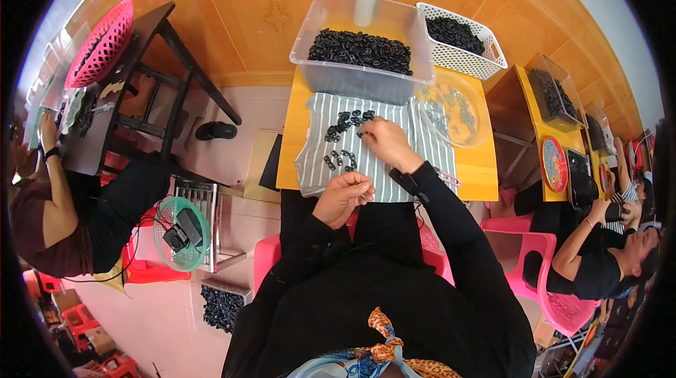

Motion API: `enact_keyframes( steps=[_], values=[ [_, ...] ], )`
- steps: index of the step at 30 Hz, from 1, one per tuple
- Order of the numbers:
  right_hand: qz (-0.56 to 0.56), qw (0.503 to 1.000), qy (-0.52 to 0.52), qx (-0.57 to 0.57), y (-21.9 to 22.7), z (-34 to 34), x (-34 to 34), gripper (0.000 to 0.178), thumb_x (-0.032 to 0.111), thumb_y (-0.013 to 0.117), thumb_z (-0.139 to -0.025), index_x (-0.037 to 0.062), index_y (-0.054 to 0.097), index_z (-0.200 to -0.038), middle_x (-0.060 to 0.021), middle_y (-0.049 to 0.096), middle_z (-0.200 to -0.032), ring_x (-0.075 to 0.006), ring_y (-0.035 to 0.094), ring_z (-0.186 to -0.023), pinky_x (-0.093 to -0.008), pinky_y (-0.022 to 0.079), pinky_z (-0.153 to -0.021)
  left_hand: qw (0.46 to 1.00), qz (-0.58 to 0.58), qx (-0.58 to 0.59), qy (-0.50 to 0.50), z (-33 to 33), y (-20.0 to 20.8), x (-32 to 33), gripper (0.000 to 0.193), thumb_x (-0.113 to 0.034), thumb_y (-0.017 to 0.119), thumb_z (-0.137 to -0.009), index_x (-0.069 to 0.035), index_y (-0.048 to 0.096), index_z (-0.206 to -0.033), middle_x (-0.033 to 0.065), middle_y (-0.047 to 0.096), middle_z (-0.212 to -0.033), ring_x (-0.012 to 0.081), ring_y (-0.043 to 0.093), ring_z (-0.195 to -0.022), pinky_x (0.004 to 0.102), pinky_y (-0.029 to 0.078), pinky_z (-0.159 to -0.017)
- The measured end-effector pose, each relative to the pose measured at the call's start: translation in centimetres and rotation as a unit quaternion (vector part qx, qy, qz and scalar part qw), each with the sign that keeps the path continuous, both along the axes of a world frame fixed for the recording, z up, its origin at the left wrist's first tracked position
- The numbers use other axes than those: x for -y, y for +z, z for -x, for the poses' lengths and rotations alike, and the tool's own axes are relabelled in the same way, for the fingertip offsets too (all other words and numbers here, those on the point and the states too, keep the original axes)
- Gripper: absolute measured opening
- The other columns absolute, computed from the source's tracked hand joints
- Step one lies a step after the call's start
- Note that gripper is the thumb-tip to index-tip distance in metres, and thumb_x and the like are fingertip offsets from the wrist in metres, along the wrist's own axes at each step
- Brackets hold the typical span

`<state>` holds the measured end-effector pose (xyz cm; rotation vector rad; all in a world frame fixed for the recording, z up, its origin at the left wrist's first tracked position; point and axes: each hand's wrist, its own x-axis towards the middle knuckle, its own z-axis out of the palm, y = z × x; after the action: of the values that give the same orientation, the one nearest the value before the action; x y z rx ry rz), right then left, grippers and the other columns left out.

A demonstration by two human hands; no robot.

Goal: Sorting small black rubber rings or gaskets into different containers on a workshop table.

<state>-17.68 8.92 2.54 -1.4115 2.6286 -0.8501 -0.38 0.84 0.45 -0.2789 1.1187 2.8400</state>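
Centrally, small black pieces (348, 123) lie in two groups on the striped cloth (317, 139), from near its far edge to its middle. The right hand (387, 142) reaches among them; its grip cannot be told. At the near edge, the left hand (343, 198) closes in a narrow pinch, any content indiscernible. A clear bin (366, 87) occupies the table's (480, 174) far edge.

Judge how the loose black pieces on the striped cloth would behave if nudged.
The black pieces look stiff, with distinct, elongated outlines. They're probably light, being tiny beside the right hand. Oblong and low, they'd likely slide rather than roll across the striped cloth.
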Motion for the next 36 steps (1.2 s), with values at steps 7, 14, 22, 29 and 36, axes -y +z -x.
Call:
enact_keyframes(
  steps=[7, 14, 22, 29, 36],
  values=[
    [-0.012, 0.995, -0.035, -0.095, -2.3, 0.2, 1.9, 0.009, 0.004, 0.056, -0.070, 0.0032, 0.058, -0.079, -0.0165, 0.057, -0.071, -0.0338, 0.059, -0.071, -0.0433, 0.047, -0.063, 0.999, -0.015, -0.002, 0.033, -0.6, -0.4, 1.3, 0.009, -0.009, 0.057, -0.086, -0.002, 0.059, -0.091, 0.0046, 0.061, -0.082, 0.0096, 0.056, -0.069, 0.0197, 0.042, -0.062],
    [0.105, 0.970, 0.008, 0.219, 2.1, -3.6, -3.0, 0.003, 0.001, 0.056, -0.076, -0.0003, 0.055, -0.079, -0.0082, 0.055, -0.067, -0.0192, 0.052, -0.061, -0.0317, 0.042, -0.055, 0.991, 0.095, 0.036, 0.085, 0.0, -1.3, 0.6, 0.014, -0.011, 0.058, -0.085, -0.001, 0.059, -0.095, 0.0040, 0.061, -0.083, 0.0081, 0.056, -0.070, 0.0189, 0.043, -0.058],
    [0.231, 0.912, -0.022, 0.338, 1.6, -10.1, -8.4, 0.008, -0.005, 0.054, -0.082, -0.0007, 0.058, -0.087, -0.0054, 0.055, -0.079, -0.0112, 0.053, -0.068, -0.0238, 0.041, -0.059, 0.993, 0.118, 0.002, -0.006, 0.5, 0.5, -1.3, 0.020, -0.005, 0.059, -0.083, 0.003, 0.061, -0.101, 0.0069, 0.064, -0.084, 0.0095, 0.058, -0.067, 0.0201, 0.046, -0.058],
    [0.293, 0.871, -0.072, 0.387, 0.2, -9.0, -9.6, 0.006, -0.004, 0.055, -0.082, -0.0011, 0.058, -0.086, -0.0046, 0.056, -0.074, -0.0111, 0.054, -0.070, -0.0246, 0.043, -0.061, 0.994, 0.106, 0.015, -0.023, 1.2, 0.4, -1.4, 0.018, -0.001, 0.060, -0.082, 0.003, 0.062, -0.099, 0.0068, 0.063, -0.079, 0.0106, 0.059, -0.065, 0.0203, 0.047, -0.056],
    [0.143, 0.982, -0.104, 0.072, -1.7, -4.2, -9.6, 0.008, 0.000, 0.059, -0.071, 0.0034, 0.061, -0.077, -0.0126, 0.050, -0.072, -0.0322, 0.054, -0.068, -0.0380, 0.042, -0.057, 0.991, 0.120, 0.050, 0.031, 0.9, 0.1, -1.4, 0.016, 0.001, 0.058, -0.082, 0.003, 0.062, -0.097, 0.0073, 0.062, -0.076, 0.0124, 0.060, -0.065, 0.0217, 0.049, -0.058]
  ],
)
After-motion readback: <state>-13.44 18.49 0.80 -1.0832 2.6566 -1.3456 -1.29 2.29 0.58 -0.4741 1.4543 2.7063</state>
